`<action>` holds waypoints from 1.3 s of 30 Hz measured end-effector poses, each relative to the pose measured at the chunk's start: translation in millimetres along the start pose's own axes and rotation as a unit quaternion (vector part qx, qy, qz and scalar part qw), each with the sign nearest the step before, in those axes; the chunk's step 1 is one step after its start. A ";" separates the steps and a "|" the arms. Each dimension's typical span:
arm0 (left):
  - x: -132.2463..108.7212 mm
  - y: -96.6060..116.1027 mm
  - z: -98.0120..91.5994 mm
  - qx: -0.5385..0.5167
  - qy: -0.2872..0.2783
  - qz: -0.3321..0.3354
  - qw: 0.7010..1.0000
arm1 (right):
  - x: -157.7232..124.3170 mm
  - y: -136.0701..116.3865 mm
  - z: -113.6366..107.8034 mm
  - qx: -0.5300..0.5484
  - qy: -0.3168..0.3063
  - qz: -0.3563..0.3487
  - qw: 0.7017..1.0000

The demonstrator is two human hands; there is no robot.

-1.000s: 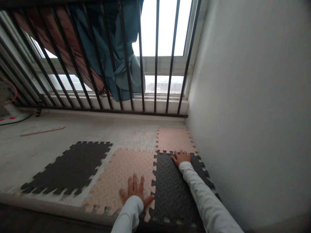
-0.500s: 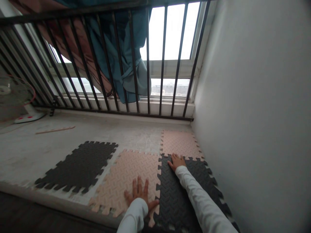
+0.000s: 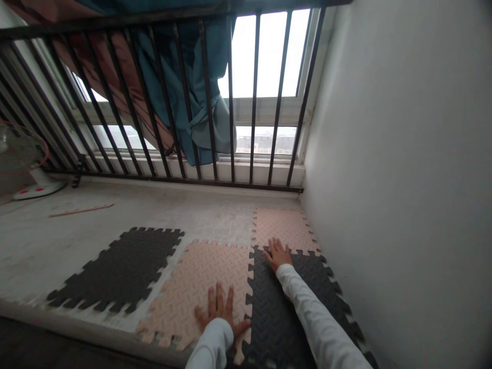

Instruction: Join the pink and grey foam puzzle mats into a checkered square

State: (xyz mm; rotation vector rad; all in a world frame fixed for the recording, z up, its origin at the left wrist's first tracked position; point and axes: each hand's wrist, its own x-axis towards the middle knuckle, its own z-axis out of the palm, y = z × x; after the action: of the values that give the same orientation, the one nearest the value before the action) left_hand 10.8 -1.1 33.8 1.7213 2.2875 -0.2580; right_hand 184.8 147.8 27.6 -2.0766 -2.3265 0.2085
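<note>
My left hand (image 3: 220, 310) lies flat with fingers spread on the near pink foam mat tile (image 3: 200, 271), its thumb reaching the seam on the right. That seam joins the pink tile to a black foam mat tile (image 3: 277, 307). At the black tile's far edge rests my right hand (image 3: 279, 254), fingers stretched out; the fingertips reach over onto the far pink foam mat tile (image 3: 284, 225). Neither hand grasps anything. A second black foam mat tile (image 3: 119, 269) lies to the left, a narrow gap separating it from the near pink one.
A black metal railing (image 3: 192, 179) runs before the window, with a blue and pink curtain (image 3: 184, 97) behind it. The white wall (image 3: 403, 179) borders the tiles on the right. A fan (image 3: 26, 154) and a thin strip (image 3: 82, 210) are at left. The floor drops at a ledge (image 3: 77, 325).
My right hand has shifted slightly forward, its fingertips now further onto the far pink tile. My left hand stays flat in place. The view has tilted a little.
</note>
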 end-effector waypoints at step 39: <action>80.8 -230.1 -55.5 0.137 0.045 0.075 0.987 | -3.5 91.7 37.8 -0.108 0.123 0.216 0.963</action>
State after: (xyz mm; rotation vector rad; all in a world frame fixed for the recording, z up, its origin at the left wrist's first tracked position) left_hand -236.9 24.8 56.9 2.0675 2.2544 -0.4929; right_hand 272.0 151.0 -19.7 -2.5204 -1.8050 -0.2992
